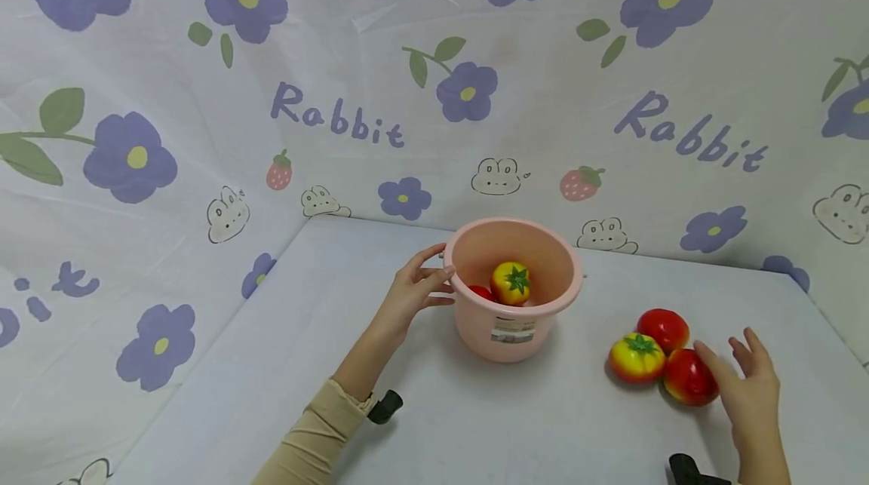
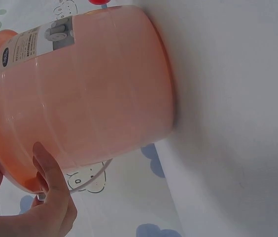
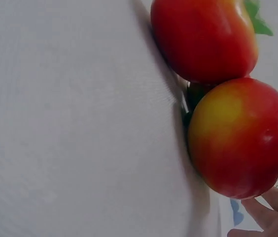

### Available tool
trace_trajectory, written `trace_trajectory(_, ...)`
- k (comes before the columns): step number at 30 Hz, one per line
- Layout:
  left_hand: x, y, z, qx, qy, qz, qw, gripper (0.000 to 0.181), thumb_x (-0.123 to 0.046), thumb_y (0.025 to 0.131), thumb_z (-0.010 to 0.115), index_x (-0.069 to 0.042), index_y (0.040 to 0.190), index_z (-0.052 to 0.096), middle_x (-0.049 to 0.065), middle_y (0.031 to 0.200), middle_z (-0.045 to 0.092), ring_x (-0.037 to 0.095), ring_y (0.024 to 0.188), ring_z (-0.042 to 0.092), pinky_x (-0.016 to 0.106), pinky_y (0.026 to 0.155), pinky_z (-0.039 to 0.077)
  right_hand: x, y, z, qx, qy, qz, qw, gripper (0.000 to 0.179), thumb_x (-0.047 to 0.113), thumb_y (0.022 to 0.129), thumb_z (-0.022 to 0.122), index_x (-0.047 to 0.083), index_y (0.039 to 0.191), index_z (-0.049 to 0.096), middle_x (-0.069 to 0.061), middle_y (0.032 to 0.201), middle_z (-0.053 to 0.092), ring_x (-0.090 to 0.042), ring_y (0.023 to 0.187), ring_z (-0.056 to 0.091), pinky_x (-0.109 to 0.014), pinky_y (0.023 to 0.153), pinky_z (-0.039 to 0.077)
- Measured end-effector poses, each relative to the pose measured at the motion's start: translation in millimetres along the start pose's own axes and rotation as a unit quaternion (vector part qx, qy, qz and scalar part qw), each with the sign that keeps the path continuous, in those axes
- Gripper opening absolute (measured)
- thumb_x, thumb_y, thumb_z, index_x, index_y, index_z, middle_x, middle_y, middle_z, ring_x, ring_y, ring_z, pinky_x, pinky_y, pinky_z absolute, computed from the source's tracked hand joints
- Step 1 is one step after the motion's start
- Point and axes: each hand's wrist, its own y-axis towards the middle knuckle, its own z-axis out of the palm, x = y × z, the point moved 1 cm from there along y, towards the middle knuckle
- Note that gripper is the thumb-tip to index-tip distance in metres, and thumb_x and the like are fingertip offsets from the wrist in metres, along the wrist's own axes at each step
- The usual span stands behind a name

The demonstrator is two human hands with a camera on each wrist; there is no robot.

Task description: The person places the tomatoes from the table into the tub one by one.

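A cloth [image 1: 339,32] printed with flowers and rabbits backs the white counter [image 1: 271,394]. The left hand [image 1: 407,290] holds the rim of a pink bucket [image 1: 475,330] containing a yellow tomato [image 1: 505,283] and a red one [image 1: 480,292]; the right hand [image 1: 753,391], spread wide, is at a glossy tomato [image 1: 686,376] clustered with two others [image 1: 661,329].

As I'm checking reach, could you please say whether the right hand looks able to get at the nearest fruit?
Probably yes: the right hand is beside the nearest fruit, its fingers parted and holding nothing, with nothing visible blocking the way.
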Motion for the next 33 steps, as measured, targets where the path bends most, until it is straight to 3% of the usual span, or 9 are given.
trace_trajectory(8, -0.4, -0.7, 0.0, -0.001, 0.0, 0.001, 1.0, 0.051, -0.03, 0.095, 0.064, -0.027, 0.143, 0.047, 0.016, 0.12, 0.064, 0.016, 0.092, 0.07, 0.04, 0.09, 0.059, 2, -9.2, 6, 0.006, 0.034, 0.007, 0.9994, 0.086, 0.049, 0.094, 0.057, 0.036, 0.156, -0.001, -0.006, 0.165, 0.01, -0.025, 0.153, 0.008, -0.053, 0.12, 0.021)
trace_trajectory(20, -1.8, -1.1, 0.4, -0.001, 0.003, 0.001, 1.0, 0.052, -0.032, 0.094, 0.064, -0.028, 0.143, 0.047, 0.016, 0.119, 0.065, 0.015, 0.092, 0.069, 0.041, 0.09, 0.059, 2, -9.6, 17, 0.016, 0.019, 0.011, 0.9996, 0.085, 0.052, 0.094, 0.054, 0.035, 0.156, -0.002, -0.007, 0.164, 0.012, -0.03, 0.152, 0.014, -0.049, 0.122, 0.019)
trace_trajectory(26, -1.9, -1.0, 0.3, -0.002, 0.002, 0.003, 1.0, 0.051, -0.032, 0.094, 0.064, -0.028, 0.142, 0.048, 0.016, 0.119, 0.065, 0.015, 0.091, 0.069, 0.04, 0.089, 0.059, 2, -11.3, 21, 0.016, 0.02, 0.005, 0.9997, 0.083, 0.05, 0.095, 0.054, 0.035, 0.156, 0.0, -0.006, 0.164, 0.014, -0.028, 0.153, 0.011, -0.049, 0.123, 0.016)
trace_trajectory(33, 0.0, -0.9, -0.3, 0.0, 0.001, 0.004, 1.0, 0.052, -0.032, 0.094, 0.064, -0.028, 0.143, 0.047, 0.016, 0.118, 0.065, 0.015, 0.091, 0.069, 0.04, 0.089, 0.059, 2, -11.7, 19, 0.018, 0.015, -0.005, 0.9997, 0.081, 0.048, 0.096, 0.052, 0.035, 0.156, 0.0, -0.005, 0.164, 0.015, -0.027, 0.152, 0.015, -0.05, 0.122, 0.019)
